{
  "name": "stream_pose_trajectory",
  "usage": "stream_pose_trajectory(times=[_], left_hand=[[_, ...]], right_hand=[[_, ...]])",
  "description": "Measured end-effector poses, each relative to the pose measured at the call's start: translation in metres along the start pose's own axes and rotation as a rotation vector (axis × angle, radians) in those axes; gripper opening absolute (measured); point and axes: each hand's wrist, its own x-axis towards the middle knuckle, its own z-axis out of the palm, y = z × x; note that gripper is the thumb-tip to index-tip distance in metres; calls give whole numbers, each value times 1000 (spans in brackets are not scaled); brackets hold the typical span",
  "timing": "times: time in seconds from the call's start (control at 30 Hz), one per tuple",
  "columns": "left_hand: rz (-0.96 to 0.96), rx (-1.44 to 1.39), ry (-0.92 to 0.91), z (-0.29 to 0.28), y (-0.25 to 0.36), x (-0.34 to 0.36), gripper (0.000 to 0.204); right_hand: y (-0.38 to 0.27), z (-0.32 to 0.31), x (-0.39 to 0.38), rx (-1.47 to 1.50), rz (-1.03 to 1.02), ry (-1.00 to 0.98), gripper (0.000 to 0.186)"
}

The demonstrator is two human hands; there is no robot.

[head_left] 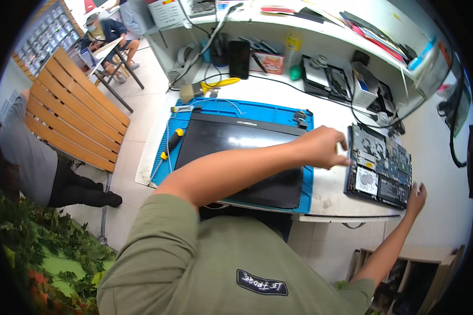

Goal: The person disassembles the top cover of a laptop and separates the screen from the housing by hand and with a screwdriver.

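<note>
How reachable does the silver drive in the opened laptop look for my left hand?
Likely yes: your left hand is beside the opened laptop, and nothing appears to cover the silver drive.

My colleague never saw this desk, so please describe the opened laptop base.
Find the white desk, then its blue mat. The opened laptop base lies right of that mat; unlike the smooth black panel there, its circuit boards are exposed.
</note>
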Motion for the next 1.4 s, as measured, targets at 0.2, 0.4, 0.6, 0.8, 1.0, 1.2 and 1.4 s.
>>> stream_pose_trajectory(times=[0.2, 0.4, 0.6, 0.8, 1.0, 1.2, 1.4], left_hand=[[-265, -19, 799, -179, -36, -228, 41], [-737, 39, 909, -201, -87, -359, 40], [-929, 404, 568, -152, -87, -334, 47], [-834, 272, 621, -133, -104, -338, 28], [-574, -186, 718, -130, -115, -361, 18], [-446, -451, 743, -140, -112, -358, 19], [-420, -473, 860, -140, -108, -359, 19]], right_hand=[[-169, -94, -181, 274, -67, 267, 32], [-270, -59, -277, 730, 6, 120, 21], [-415, -49, -253, 817, -460, -200, 17], [-523, -45, -236, 797, -787, -460, 16], [-571, -24, -244, 683, -972, -684, 17], [-610, -16, -267, 658, -1175, -902, 23], [-634, -24, -319, 662, -1386, -1082, 25]])
